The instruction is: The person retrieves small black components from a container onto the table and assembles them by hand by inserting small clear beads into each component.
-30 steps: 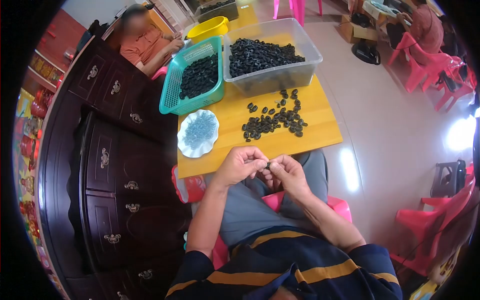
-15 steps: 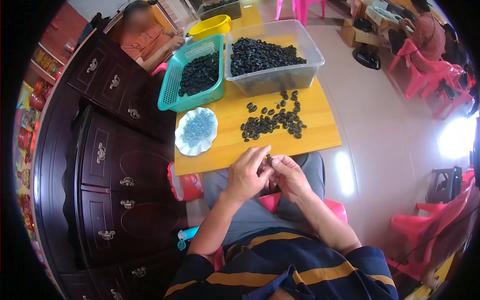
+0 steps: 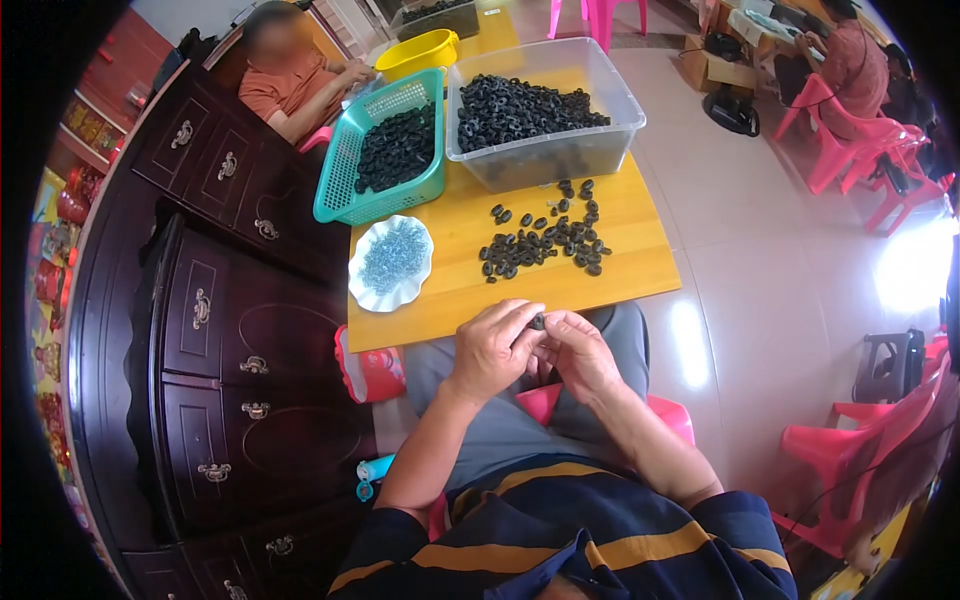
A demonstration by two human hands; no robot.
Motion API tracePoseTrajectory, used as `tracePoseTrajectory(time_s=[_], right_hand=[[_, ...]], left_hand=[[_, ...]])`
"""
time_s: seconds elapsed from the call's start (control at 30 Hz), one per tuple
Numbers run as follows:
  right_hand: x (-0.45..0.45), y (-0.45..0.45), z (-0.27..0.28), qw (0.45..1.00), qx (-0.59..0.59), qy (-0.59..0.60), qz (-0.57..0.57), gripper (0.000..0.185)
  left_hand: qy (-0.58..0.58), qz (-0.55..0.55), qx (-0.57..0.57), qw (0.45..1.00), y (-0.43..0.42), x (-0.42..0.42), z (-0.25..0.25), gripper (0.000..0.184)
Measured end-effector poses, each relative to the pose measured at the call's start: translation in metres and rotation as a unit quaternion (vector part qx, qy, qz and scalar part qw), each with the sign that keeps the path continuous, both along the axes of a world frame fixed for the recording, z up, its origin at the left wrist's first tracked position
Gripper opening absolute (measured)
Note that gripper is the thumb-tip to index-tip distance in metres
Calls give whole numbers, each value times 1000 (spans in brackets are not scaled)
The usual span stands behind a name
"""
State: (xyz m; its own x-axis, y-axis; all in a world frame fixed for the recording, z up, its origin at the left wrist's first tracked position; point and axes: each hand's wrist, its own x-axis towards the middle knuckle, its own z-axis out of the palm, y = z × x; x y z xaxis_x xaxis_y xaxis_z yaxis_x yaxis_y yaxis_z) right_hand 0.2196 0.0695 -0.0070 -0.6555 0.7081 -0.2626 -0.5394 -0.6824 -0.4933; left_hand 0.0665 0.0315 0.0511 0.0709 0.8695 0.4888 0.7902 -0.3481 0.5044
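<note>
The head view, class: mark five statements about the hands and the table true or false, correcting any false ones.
1. The left hand and right hand meet around a small black piece. True.
2. A white dish stands on the wooden table. True.
3. The white dish is empty. False: it holds many small bluish pieces.
4. In the picture, the green basket is left of the clear bin. True.
5. A lid covers the clear bin. False: it is open, showing black pieces inside.

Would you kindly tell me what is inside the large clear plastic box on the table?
The clear box holds a heap of small black pieces, and dark shapes show dimly through its near wall. Whatever lies deep in the heap is covered and cannot be seen.
</note>
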Motion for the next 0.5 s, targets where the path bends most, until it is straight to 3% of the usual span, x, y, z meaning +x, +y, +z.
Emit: tracePoseTrajectory(time_s=[0.23,0.5], right_hand=[[-3,-1,5,999,-8,-32,-24,8],[-4,-1,7,999,-1,-22,-29,10]], left_hand=[[-13,0,7,1000,2,1,-2,27],[-27,5,-30,999,-3,0,2,34]])
